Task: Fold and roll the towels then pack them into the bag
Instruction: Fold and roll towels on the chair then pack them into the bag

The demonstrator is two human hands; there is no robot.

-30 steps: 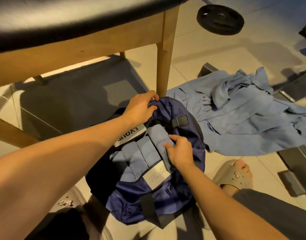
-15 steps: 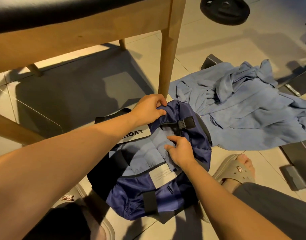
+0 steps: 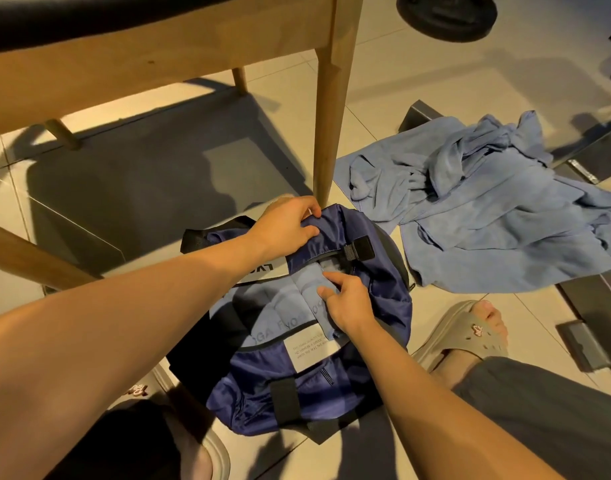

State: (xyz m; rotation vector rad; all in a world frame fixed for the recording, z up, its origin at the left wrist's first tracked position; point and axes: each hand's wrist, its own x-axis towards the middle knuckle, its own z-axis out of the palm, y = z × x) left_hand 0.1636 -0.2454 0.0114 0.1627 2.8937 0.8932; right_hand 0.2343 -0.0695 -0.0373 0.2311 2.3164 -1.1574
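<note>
The left hand (image 3: 286, 226) grips the far rim of the dark blue bag (image 3: 331, 393). Its fingers curl over the edge and the thumb presses on the near side, so the cloth is pinched between them. Just to the right of this grip, a black buckle (image 3: 357, 249) sits on the same rim. Nearer to the person than the left grip, the right hand (image 3: 349, 303) is in the mouth of the bag. Its thumb and curled fingers pinch the top of a rolled towel (image 3: 307, 282), which stands inside the opening. To the left of this pinch, more light blue rolls (image 3: 262, 306) lie side by side in the bag, touching each other. Just below the right wrist there is a white label (image 3: 311, 348) on the front of the bag. Well to the right of both grips, the loose towels (image 3: 487, 220) lie crumpled on the tiled floor (image 3: 401, 84), apart from the bag. Directly behind the left grip stands a wooden table leg (image 3: 328, 133), very near the bag's rim. To the right of the right forearm, a foot in a beige sandal (image 3: 470, 334) rests on the floor.
</note>
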